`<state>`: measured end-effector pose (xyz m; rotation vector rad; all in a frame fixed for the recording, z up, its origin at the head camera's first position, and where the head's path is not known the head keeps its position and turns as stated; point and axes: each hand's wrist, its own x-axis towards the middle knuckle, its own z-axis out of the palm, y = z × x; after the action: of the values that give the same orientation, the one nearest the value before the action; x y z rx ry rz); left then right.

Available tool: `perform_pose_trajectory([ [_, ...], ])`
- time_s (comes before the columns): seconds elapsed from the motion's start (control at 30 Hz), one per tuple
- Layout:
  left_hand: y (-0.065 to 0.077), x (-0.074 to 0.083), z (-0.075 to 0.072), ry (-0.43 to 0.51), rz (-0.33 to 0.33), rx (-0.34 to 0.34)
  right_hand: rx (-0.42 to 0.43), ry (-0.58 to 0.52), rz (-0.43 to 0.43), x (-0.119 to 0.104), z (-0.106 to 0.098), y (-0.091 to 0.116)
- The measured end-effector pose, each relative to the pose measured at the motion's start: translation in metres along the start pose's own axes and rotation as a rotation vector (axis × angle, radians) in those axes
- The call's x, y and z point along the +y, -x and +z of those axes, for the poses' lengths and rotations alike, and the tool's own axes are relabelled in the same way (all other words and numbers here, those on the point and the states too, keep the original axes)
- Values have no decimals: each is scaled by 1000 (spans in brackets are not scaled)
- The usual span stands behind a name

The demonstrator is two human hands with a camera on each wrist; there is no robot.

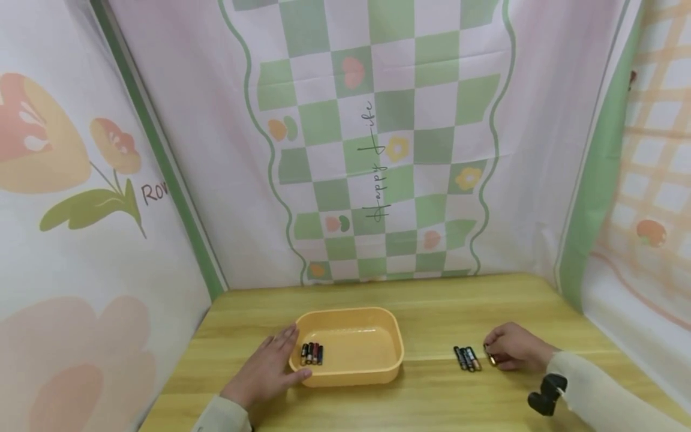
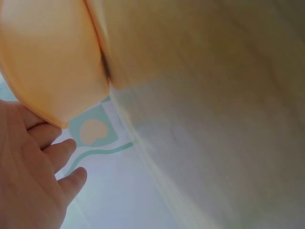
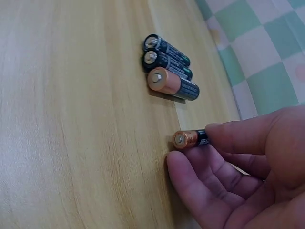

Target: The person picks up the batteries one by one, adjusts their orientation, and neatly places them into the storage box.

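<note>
Wooden tabletop (image 1: 432, 402) bears three batteries (image 3: 172, 66) between tray (image 1: 351, 378) and held battery (image 3: 187, 139).

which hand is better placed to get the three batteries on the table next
Probably the right hand: it holds a battery beside the three batteries; the left hand, touching the tray, is farther away.

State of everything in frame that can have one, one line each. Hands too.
Yellow bin: upright, uncovered, on the table
Four batteries: lying inside the bin, near its left end
Three batteries: lying side by side on the table, unheld
Single battery: held; table contact unclear
Left grip: spread, touching the bin
Right grip: pinching the single battery
</note>
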<state>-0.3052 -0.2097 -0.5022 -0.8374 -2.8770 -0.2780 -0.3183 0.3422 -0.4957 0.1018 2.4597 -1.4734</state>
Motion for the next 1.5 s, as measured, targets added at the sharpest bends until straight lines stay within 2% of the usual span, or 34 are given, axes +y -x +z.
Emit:
perform_pose_trajectory([
  [0.1,0,-1,1,5,-2,-3,-56,-100,-12,6,-4,-1],
  [0.27,0,-3,4,5,-7,-3,-107,-172,-43,11,-11,-4],
  [0.63,1,-5,8,10,-10,15,-92,-185,-21,12,-14,-10],
  [1.0,6,-1,7,22,-16,6,-169,-257,-28,12,-10,-7],
  [1.27,3,0,4,4,-10,24,-106,-240,-24,2,-9,-6],
  [1.5,0,-3,3,-2,-3,28,-111,-255,-50,-8,-4,-7],
])
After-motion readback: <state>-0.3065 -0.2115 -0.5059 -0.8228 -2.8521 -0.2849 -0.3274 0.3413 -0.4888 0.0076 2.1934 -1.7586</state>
